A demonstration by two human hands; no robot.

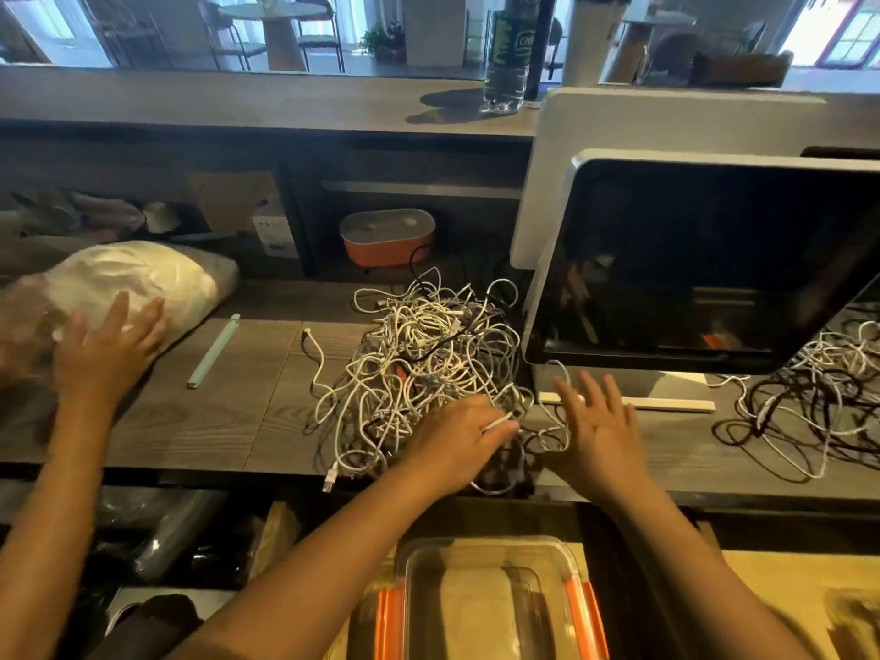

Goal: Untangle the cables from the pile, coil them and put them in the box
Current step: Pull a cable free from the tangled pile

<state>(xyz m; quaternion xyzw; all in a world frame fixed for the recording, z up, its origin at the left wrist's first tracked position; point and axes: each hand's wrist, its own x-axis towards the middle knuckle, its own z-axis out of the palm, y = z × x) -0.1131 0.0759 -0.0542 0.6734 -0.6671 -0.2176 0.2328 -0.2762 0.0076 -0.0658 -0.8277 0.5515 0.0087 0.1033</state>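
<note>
Pinching a white cable point(500, 423) in my left hand point(459, 433), fingers curled on it at the near edge of the pile point(419, 369), likely to tease one strand free. Right hand point(595, 421) just beside it, fingers spread, gripping nothing (steadying loose loops, I'd guess). Pile sits on the counter point(214, 421) beyond both hands; box point(476, 545) lies nearer me.

Dark wood-grain counter point(200, 421) up front, and a raised ledge point(238, 102) runs behind it. Past the ledge, a bright room: round table point(281, 11) with chairs point(321, 38) around it, white pillar point(433, 26), potted plant point(381, 40), daylight pouring through windows point(855, 33) at far right
</note>
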